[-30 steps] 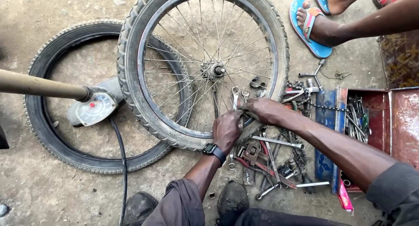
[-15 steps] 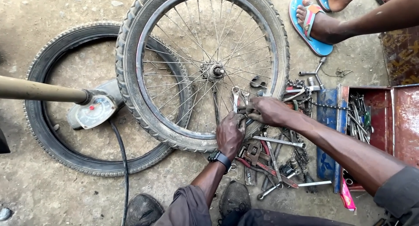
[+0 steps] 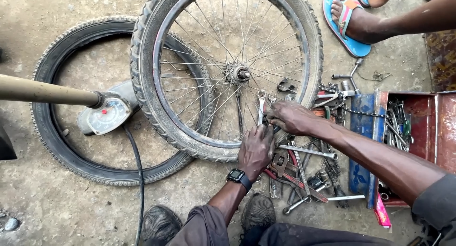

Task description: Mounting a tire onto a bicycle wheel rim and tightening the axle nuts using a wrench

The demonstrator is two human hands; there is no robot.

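A spoked bicycle wheel (image 3: pixel 228 70) with its tyre on is laid flat on the concrete floor (image 3: pixel 57 212), overlapping a loose black tyre (image 3: pixel 52 132) that lies to its left. A floor pump (image 3: pixel 102 114) with a round gauge is seen inside the loose tyre, its tan barrel running off to the left edge and its black hose trailing down toward the shoes. To the right of the wheel, a heap of spanners and pliers (image 3: pixel 299 167) is spread on the floor, with a chain (image 3: pixel 354 112) and an open red toolbox (image 3: pixel 408 127) beyond it. Another person's foot in a blue sandal (image 3: pixel 349 25) is planted near the wheel's upper right.

The left hand (image 3: pixel 255 151), with a watch on its wrist, is pressed against the wheel's lower right rim, fingers curled; what they grip cannot be told. The right hand (image 3: pixel 292 118) is closed just above it, at the same spot of the rim. An upright spanner (image 3: pixel 261 108) is seen just beside the hands, its long axis running up and down the view, its open head pointing toward the hub. Whether it is held cannot be told.
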